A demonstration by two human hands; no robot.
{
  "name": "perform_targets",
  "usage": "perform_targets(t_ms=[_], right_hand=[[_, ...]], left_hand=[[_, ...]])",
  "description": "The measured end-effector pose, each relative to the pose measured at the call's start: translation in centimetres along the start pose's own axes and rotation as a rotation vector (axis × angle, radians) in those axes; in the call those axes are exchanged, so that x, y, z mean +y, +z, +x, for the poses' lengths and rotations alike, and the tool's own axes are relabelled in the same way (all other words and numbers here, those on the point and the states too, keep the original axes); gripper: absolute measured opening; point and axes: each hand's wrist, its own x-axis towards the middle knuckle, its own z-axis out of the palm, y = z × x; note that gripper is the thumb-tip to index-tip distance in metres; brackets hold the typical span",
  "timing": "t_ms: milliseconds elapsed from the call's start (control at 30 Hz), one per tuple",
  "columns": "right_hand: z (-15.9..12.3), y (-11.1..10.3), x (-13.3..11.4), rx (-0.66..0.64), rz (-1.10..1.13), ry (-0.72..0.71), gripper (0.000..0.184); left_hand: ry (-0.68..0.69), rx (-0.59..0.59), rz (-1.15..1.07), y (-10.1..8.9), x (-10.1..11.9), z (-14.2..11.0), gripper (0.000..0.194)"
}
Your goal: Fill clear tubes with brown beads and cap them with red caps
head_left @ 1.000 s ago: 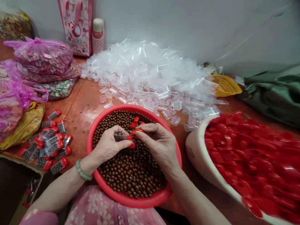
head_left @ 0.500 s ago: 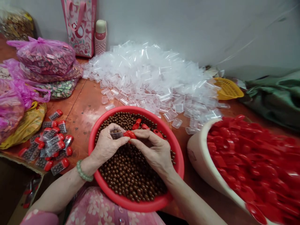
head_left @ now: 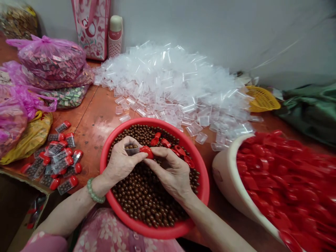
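My left hand [head_left: 118, 162] is closed around a small clear plastic container [head_left: 132, 151] with brown balls inside, its thumb near a red cap [head_left: 147, 152] at the container's right end. Thumb and forefinger of my right hand [head_left: 174, 173] pinch that cap from the right. The join between cap and container is partly hidden by my fingers. Both hands are over a red basin [head_left: 206, 196] of glossy brown balls [head_left: 147, 204]. Several loose red caps [head_left: 155, 139] lie on the balls at the back and right of the basin.
Clear plastic containers [head_left: 168, 80] are heaped behind the basin. On the right stands a white tub [head_left: 223, 171] full of red caps [head_left: 286, 182]. Filled, capped containers [head_left: 63, 164] lie at left, near pink bags [head_left: 52, 59]. A yellow basket [head_left: 262, 99] sits back right.
The right hand has brought a red cap leftward to the container's end. More loose red caps now show in the basin. The view has shifted slightly.
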Motion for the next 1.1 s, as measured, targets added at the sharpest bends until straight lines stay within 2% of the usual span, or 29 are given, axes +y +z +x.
perform_targets(t_ms=[133,300,400,600,700,867,1100], right_hand=[[0.7,-0.7,-0.5,0.008,0.124,0.122,0.014],[2.1,-2.0,-1.1,0.109,0.267,0.209,0.016],[2.9,-2.1,-1.9,0.089,0.278,0.146,0.016],[3.3,-1.3,-2.9,-0.127,0.095,-0.052,0.011],[3.2,-1.3,-2.6,-0.179,0.029,-0.116,0.012],[3.1,-1.2,-2.5,-0.197,-0.015,-0.172,0.016],[3.1,-0.8,-2.4,-0.186,-0.021,-0.22,0.015]], left_hand=[[-0.006,-0.088,-0.044,0.0,0.1,0.1,0.019],[-0.104,-0.234,-0.017,0.1,-0.4,-0.1,0.017],[-0.135,-0.274,-0.041,0.1,-0.7,-0.2,0.018],[-0.09,-0.285,-0.093,0.2,-1.3,-0.3,0.022],[-0.066,-0.296,-0.07,0.2,-1.4,-0.4,0.024],[0.03,-0.362,-0.048,0.2,-1.5,-0.2,0.017],[0.019,-0.367,-0.048,0.2,-1.7,0.0,0.017]])
